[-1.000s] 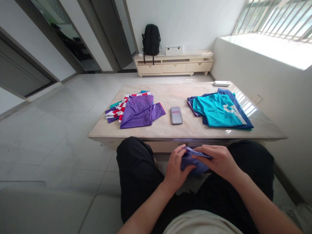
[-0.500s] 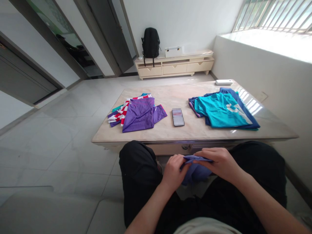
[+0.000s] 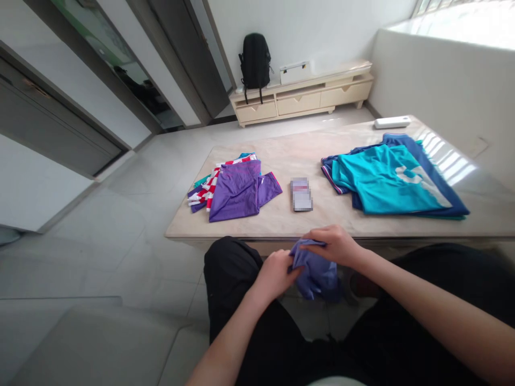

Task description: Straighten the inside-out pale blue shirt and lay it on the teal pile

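Raised toward table edge: hands | left hand (image 3: 274, 274), right hand (image 3: 336, 245) both gripping periwinkle cloth (image 3: 315, 271)

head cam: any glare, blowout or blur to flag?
Head view: window area top right blown out; glare streaks on the table by the teal shirt; small object mid-table pixelated; door frames lean from wide-angle distortion; both hands and the purple cloth sharp.

Bright daylight floods in from the upper right, blowing out that corner and streaking glare across the desk (image 3: 450, 166). Straight lines bow at the edges; one small patch looks deliberately blurred, perhaps.
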A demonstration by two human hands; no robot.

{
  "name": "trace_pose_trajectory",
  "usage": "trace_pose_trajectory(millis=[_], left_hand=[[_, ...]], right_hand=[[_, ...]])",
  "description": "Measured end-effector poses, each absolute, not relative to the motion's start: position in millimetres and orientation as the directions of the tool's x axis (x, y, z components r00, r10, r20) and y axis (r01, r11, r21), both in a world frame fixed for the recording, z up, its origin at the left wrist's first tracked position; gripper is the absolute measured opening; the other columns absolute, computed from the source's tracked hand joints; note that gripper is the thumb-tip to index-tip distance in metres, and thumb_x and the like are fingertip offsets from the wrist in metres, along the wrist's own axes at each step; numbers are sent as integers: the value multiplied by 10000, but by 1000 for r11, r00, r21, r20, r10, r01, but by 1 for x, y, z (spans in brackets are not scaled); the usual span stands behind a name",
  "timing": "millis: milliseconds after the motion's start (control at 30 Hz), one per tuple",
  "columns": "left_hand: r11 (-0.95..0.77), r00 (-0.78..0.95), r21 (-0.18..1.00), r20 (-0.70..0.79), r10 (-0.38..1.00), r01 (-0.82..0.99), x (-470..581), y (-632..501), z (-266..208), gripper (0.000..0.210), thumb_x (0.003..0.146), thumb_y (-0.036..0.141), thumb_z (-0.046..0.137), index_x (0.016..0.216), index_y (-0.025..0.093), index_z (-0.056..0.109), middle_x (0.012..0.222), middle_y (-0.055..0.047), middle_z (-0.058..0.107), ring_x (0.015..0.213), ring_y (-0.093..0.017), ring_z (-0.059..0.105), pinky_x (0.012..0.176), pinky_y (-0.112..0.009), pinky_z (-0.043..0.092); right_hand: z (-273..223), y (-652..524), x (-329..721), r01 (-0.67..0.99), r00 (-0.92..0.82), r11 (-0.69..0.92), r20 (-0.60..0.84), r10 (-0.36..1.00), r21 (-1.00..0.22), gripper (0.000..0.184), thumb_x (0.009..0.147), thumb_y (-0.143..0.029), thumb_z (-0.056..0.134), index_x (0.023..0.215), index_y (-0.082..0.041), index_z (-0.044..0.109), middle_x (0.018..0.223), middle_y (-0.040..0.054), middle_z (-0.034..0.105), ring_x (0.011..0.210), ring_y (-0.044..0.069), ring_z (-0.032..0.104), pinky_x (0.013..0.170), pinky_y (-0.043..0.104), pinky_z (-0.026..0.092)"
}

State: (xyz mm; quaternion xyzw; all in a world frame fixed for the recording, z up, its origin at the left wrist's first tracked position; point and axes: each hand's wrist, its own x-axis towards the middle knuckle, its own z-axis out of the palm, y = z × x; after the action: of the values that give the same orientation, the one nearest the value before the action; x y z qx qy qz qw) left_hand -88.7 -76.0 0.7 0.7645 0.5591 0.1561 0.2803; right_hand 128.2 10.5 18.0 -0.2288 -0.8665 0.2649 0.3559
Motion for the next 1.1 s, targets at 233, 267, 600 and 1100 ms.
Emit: trace_pose_trajectory(millis=[233,267,600,1100], left_hand=[[-168,374,539,-300,878,825,-106,-38,-19,185,900,384,700,887,205,747,986,-38,741,927,-216,682,812,-259,479],[-171,389,548,-311,867,819,-101,-36,-25,160,891,364,713,918,211,751,1014,-32,744,940,-215,685,821,-256,480],[-204,407,535,-295,864,820,-82,-25,-41,212,902,408,726,868,201,753,974,-35,713,942,-198,675,816,-241,475],[-263,445,454,-362,819,851,-85,-29,-37,217,924,370,660,827,202,758,954,-32,742,905,-199,687,765,-250,471]], right_hand=[[-27,49,148,360,-528,689,471,707,-630,166,970,-351,658,950,-221,760,862,19,792,750,179,753,680,250,544],[-27,51,152,367,-523,679,463,716,-636,162,973,-347,654,955,-226,760,870,16,792,758,177,752,687,249,545],[-26,60,178,395,-434,613,449,781,-684,120,958,-332,685,973,-233,751,909,8,793,787,168,753,715,248,553],[-20,56,178,395,-428,634,477,768,-665,83,949,-300,702,983,-234,742,887,-4,784,762,150,744,697,236,543]])
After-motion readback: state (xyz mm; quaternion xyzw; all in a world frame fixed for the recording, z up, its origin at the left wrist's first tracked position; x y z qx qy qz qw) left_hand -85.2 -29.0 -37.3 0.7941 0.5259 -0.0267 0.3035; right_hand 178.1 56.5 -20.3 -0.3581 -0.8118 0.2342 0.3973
